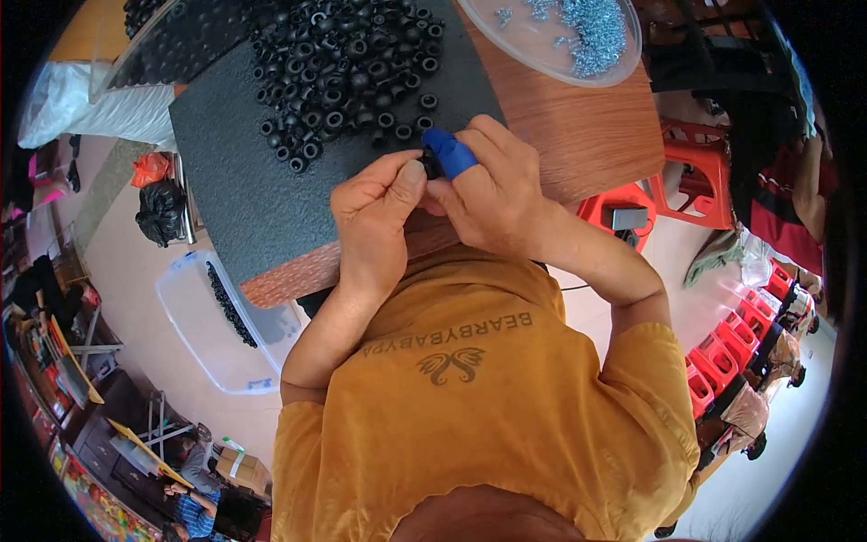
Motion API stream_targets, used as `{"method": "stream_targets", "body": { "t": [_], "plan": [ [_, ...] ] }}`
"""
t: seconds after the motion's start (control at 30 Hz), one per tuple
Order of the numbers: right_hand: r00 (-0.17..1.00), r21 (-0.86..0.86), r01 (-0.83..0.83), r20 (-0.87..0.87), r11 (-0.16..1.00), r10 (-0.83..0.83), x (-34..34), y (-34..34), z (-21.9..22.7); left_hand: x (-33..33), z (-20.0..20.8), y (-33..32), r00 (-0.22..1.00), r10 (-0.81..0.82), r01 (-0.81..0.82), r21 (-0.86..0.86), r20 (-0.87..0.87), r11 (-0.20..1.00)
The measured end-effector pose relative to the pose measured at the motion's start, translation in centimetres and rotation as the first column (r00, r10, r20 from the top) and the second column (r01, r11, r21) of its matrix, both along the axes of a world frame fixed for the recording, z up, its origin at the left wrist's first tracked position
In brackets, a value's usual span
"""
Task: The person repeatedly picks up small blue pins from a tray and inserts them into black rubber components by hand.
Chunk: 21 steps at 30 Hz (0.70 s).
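Note:
My left hand (377,194) and my right hand (497,181) meet at the near edge of the table, fingers closed together. Between them they pinch a small black round part (432,165), mostly covered by the fingertips. A blue finger cover (449,152) wraps a finger of my right hand. Just beyond my hands, a large heap of black ring-like parts (348,68) lies on a dark textured mat (217,172). Several loose ones sit along the heap's near edge.
At the far right, a clear round tray (542,68) holds small bluish metal pieces (596,36) on the wooden tabletop (596,135). A clear bin (203,334) stands on the floor at left. Red stools (700,172) are at right. Other people sit farther off.

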State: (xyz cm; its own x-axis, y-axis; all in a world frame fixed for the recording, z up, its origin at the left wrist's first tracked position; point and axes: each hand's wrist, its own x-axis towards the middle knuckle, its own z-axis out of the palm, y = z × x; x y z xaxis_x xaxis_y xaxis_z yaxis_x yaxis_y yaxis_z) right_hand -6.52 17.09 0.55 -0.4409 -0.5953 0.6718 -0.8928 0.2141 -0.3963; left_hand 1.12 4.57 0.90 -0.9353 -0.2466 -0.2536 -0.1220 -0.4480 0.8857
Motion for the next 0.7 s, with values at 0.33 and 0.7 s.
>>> {"method": "stream_targets", "body": {
  "t": [0.33,0.7],
  "plan": [
    [0.987,-0.011,-0.103,0.119,0.995,0.104,-0.4,0.6,2.0,0.8,0.3,-0.3,0.997,-0.023,0.012,-0.161,-0.067,0.987],
    [0.797,-0.132,0.017,0.601,0.991,0.067,0.4,-0.2,3.2,1.3,0.9,-0.6,0.995,-0.016,-0.008,-0.226,-0.101,0.974]
  ]
}}
